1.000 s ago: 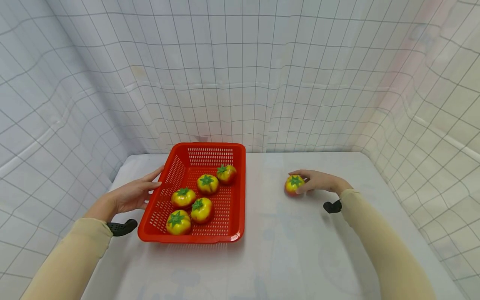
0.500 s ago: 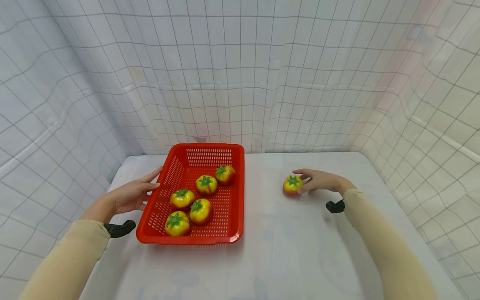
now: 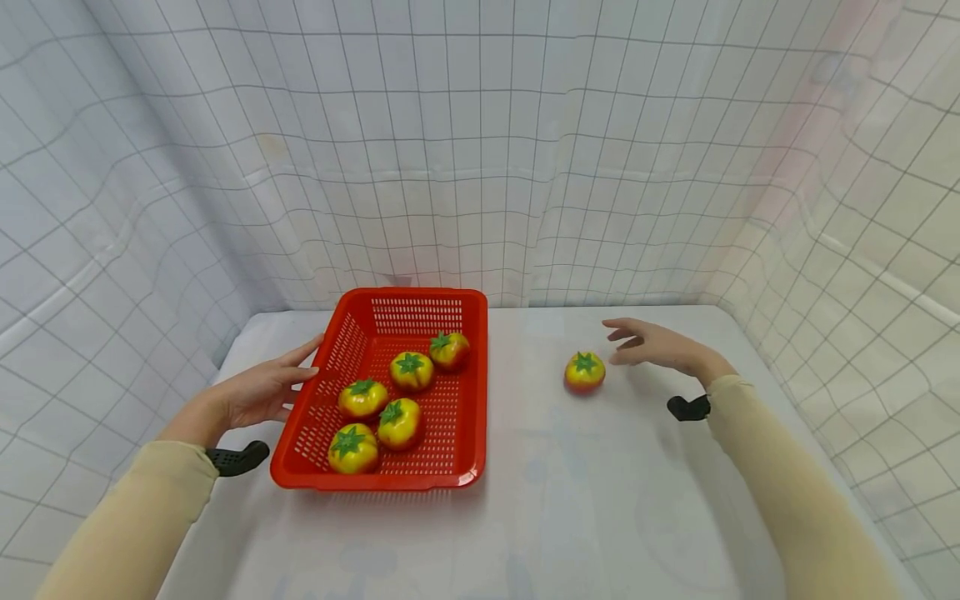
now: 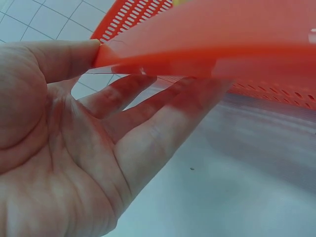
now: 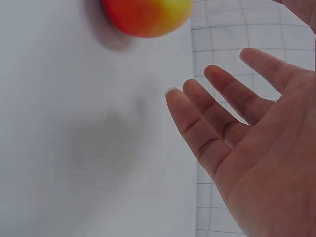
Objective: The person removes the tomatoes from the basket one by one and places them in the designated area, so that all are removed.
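Observation:
At the left of the head view, my left hand (image 3: 258, 395) holds the side rim of a red plastic basket (image 3: 472, 417). In the left wrist view its thumb (image 4: 74, 57) lies on the rim and the fingers reach under it, against the outer wall. Several yellow-red tomatoes with green leaf tops lie in the basket, among them one tomato (image 3: 450, 351) near the far right corner. A single tomato (image 3: 585, 373) sits on the white table to the right. Just right of it, apart from it, my right hand (image 3: 660, 346) hovers with loosely extended fingers and holds nothing.
The white table (image 3: 570, 517) ends at a hanging white grid-patterned curtain (image 3: 495, 167), which also closes both sides. Each wrist carries a black camera mount, such as the left mount (image 3: 238, 459).
My right hand has let go of the tomato and drawn back up and to the right. That tomato stays on the table. The left hand keeps its place at the basket.

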Demonstrator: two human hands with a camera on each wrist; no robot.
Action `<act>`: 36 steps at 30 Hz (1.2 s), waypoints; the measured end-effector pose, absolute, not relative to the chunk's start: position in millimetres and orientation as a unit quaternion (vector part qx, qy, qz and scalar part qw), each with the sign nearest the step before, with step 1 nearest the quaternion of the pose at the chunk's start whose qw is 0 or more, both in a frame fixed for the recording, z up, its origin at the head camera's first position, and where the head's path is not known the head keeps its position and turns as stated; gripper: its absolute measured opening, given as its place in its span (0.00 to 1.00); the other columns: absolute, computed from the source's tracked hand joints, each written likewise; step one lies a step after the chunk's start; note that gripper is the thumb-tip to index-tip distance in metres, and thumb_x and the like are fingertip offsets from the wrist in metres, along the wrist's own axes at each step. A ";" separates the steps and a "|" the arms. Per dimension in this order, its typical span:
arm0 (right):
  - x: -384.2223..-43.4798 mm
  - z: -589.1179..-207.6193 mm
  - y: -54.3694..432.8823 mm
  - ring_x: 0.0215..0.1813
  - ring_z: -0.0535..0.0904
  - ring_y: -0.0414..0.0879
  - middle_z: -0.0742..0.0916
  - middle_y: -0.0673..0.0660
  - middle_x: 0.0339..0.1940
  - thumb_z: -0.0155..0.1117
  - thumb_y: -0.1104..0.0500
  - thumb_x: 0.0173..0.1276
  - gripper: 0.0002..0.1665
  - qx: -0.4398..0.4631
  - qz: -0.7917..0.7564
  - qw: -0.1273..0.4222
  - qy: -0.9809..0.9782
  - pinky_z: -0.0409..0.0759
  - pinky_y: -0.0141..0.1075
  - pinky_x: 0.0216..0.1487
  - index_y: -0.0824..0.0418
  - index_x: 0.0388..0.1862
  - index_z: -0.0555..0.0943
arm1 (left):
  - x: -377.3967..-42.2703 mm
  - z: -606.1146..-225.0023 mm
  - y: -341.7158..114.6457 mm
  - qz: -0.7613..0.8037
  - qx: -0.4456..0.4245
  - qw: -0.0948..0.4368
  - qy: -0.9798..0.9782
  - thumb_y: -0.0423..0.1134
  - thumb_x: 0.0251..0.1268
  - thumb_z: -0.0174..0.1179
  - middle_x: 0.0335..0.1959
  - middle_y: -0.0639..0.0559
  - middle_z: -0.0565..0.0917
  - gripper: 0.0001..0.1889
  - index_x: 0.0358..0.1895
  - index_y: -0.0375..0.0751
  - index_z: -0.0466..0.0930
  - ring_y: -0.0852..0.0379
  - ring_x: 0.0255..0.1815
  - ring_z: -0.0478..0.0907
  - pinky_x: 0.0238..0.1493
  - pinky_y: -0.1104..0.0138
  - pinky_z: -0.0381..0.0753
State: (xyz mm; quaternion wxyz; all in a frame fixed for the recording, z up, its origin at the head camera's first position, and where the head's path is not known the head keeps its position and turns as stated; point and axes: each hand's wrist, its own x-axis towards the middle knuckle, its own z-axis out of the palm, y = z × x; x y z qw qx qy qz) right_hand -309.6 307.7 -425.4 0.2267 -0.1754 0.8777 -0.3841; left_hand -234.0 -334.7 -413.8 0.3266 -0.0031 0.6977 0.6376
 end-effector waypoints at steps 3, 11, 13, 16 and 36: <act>-308.2 -418.3 305.0 0.75 0.66 0.59 0.71 0.61 0.76 0.69 0.40 0.69 0.49 -0.176 -0.385 0.211 0.881 0.63 0.62 0.72 0.49 0.83 0.59 | -234.5 -414.4 -335.2 0.638 0.002 0.328 0.697 0.45 0.84 0.47 0.81 0.32 0.51 0.40 0.83 0.69 0.28 0.39 0.62 0.78 0.56 0.43 0.81; -305.1 -405.3 288.6 0.76 0.66 0.54 0.72 0.51 0.75 0.70 0.40 0.68 0.46 -0.188 -0.399 0.185 0.878 0.63 0.60 0.73 0.43 0.81 0.62 | -234.9 -414.6 -336.2 0.635 0.012 0.329 0.698 0.45 0.85 0.46 0.80 0.31 0.53 0.40 0.83 0.69 0.28 0.38 0.62 0.79 0.55 0.44 0.81; -304.0 -401.5 281.7 0.76 0.66 0.53 0.72 0.49 0.75 0.71 0.40 0.68 0.46 -0.194 -0.407 0.184 0.874 0.63 0.59 0.74 0.42 0.81 0.62 | -234.4 -414.1 -335.9 0.635 0.011 0.329 0.699 0.45 0.85 0.46 0.80 0.31 0.53 0.40 0.83 0.69 0.28 0.39 0.62 0.79 0.55 0.44 0.81; -302.2 -396.6 270.4 0.76 0.66 0.53 0.73 0.49 0.75 0.72 0.41 0.67 0.46 -0.207 -0.414 0.186 0.867 0.64 0.58 0.74 0.42 0.80 0.63 | -233.7 -413.0 -335.5 0.634 0.010 0.329 0.700 0.45 0.85 0.45 0.79 0.31 0.53 0.39 0.83 0.69 0.28 0.39 0.62 0.79 0.56 0.45 0.81; -296.9 -377.1 191.5 0.71 0.71 0.44 0.74 0.42 0.73 0.72 0.45 0.68 0.41 -0.315 -0.408 0.207 0.832 0.73 0.45 0.70 0.43 0.77 0.67 | -233.3 -411.9 -334.2 0.626 0.013 0.325 0.709 0.44 0.85 0.45 0.80 0.30 0.51 0.39 0.83 0.67 0.27 0.38 0.62 0.79 0.55 0.43 0.81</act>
